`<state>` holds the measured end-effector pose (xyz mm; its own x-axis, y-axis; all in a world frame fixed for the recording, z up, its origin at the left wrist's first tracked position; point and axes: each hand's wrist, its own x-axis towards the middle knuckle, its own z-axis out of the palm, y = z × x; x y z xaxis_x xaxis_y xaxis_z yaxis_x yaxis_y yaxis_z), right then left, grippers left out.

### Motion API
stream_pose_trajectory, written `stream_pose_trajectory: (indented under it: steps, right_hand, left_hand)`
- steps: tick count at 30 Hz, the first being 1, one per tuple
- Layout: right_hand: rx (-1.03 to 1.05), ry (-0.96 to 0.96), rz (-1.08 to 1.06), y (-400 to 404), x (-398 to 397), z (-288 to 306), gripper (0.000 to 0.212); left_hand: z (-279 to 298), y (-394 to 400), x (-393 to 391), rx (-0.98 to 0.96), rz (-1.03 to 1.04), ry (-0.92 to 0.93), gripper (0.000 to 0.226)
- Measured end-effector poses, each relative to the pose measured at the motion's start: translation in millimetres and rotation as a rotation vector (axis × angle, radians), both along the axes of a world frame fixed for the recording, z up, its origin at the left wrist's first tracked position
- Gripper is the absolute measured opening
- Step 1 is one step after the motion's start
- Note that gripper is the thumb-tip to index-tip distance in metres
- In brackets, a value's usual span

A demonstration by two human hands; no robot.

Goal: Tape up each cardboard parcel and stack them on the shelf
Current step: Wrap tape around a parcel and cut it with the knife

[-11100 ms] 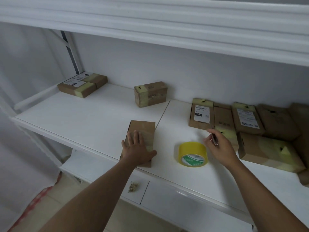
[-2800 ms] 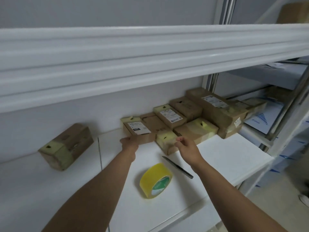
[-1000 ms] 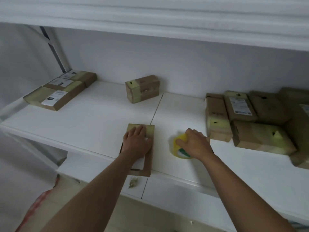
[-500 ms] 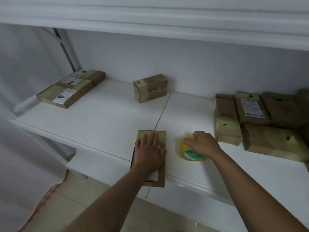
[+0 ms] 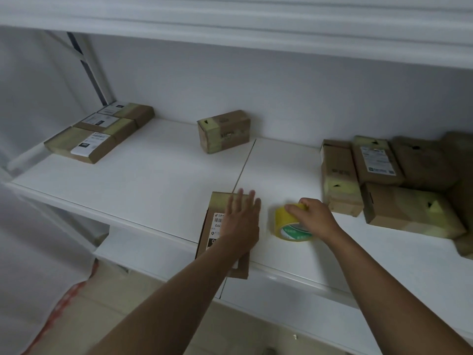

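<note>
The right hand (image 5: 316,217) has closed over the yellow tape roll (image 5: 291,222), fingers curled round its upper rim, where a second ago it was only reaching the roll. The head has swung right a touch too, so the group of taped parcels at the far left (image 5: 98,131) sits fuller in view. The left hand (image 5: 240,226) lies flat on the labelled parcel (image 5: 217,226), fingers straight and spread, pressing it down at the front of the shelf (image 5: 153,180). That parcel has slid a little rightwards and now straddles the seam between the two shelf boards.

What it means: the roll is in the grip, so taping of this parcel looks about to begin. The far end already shows a yellowish band; the near end, I judge, is the one needing tape, though the forearm hides most of it.

Watch the edge! The parcel's near end overhangs the shelf lip, so only the pressing palm keeps it steady. Pulling tape towards the body could tip it off.

Room to work: bare board lies behind the parcel up to the lone taped box (image 5: 222,130) by the back wall. To the right, the cluster of parcels (image 5: 384,180) begins just beside the roll, so the right elbow has little sideways play. The upper shelf overhangs low.
</note>
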<state>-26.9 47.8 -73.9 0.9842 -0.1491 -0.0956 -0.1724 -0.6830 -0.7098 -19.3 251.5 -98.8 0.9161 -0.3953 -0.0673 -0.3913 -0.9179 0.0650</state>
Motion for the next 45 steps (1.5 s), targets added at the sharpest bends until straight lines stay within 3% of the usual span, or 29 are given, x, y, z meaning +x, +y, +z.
stream_pose_trajectory:
  steps: [6,11,17,21,23,27,30,34,38,45]
  right_hand:
    - [0.256,-0.013,-0.074,-17.1,-10.6,-2.6,0.04]
    - [0.463,0.03,-0.21,-53.7,-29.8,-28.2,0.028]
    - [0.509,0.006,-0.238,-51.6,-30.0,-28.9,0.037]
    - [0.691,-0.035,-0.275,-48.6,-30.5,-20.5,0.037]
    - [0.765,-0.06,-0.282,-51.4,-29.1,-17.8,0.039]
    - [0.8,-0.128,-0.241,-55.0,-25.9,-3.7,0.035]
    - [0.785,-0.172,-0.178,-51.1,-23.3,10.4,0.032]
    - [0.763,-0.215,-0.135,-45.5,-17.2,17.2,0.03]
    - [0.697,-0.188,-0.071,-42.6,-12.1,24.3,0.049]
    - [0.513,-0.203,0.044,-28.6,8.8,31.9,0.043]
  left_hand:
    - [-6.8,-14.9,8.6,0.094,-0.12,0.101,0.05]
    - [-11.3,-18.6,7.9,-0.009,-0.061,0.096,0.048]
    - [-1.6,-33.0,11.3,-0.117,0.06,0.13,0.045]
    - [13.5,-41.0,8.4,-0.426,0.179,0.055,0.037]
    - [23.2,-44.8,6.8,-0.647,0.261,0.117,0.033]
    - [44.5,-49.2,11.1,-1.206,0.527,0.656,0.051]
    - [51.3,-46.0,10.7,-1.286,0.478,0.845,0.042]
    - [57.9,-39.8,13.0,-1.394,0.471,0.787,0.009]
    - [61.5,-32.2,18.2,-1.296,0.469,0.677,0.01]
    - [62.0,-39.4,20.4,-1.29,0.566,0.518,0.018]
